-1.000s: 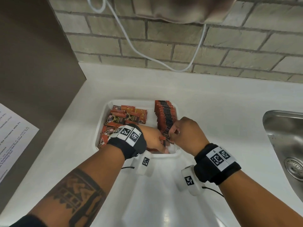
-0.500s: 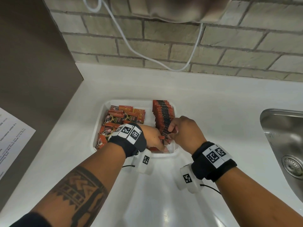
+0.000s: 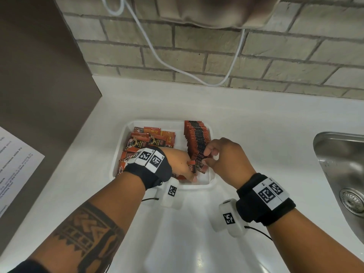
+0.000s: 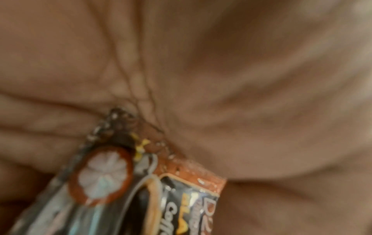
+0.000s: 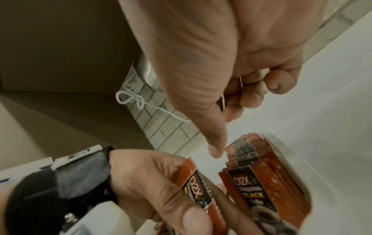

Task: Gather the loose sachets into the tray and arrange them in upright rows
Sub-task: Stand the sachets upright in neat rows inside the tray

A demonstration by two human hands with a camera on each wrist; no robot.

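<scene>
A white tray (image 3: pixel 117 154) sits on the counter. Its right side holds an upright row of red-and-black sachets (image 3: pixel 197 134) (image 5: pixel 249 146). Loose sachets (image 3: pixel 151 138) lie piled in its left side. My left hand (image 3: pixel 180 164) is low at the tray's near edge and pinches a sachet (image 3: pixel 191 168) (image 5: pixel 198 190) (image 4: pixel 181 198) between thumb and fingers, just left of the row's front. My right hand (image 3: pixel 222 156) is at the near end of the row. Its thumb tip (image 5: pixel 215 150) touches the top edges and its fingers (image 5: pixel 247 98) curl over the sachet tops.
A steel sink (image 3: pixel 334 154) with its drain (image 3: pixel 352 200) lies to the right. A brick wall with a hanging white cable (image 3: pixel 177 69) runs behind. On the left stands a brown panel (image 3: pixel 39 75) with a printed sheet (image 3: pixel 15 164).
Both hands stay at the tray's near right corner. The right hand has shifted slightly left along the row's front; the left hand still holds its sachet beside it.
</scene>
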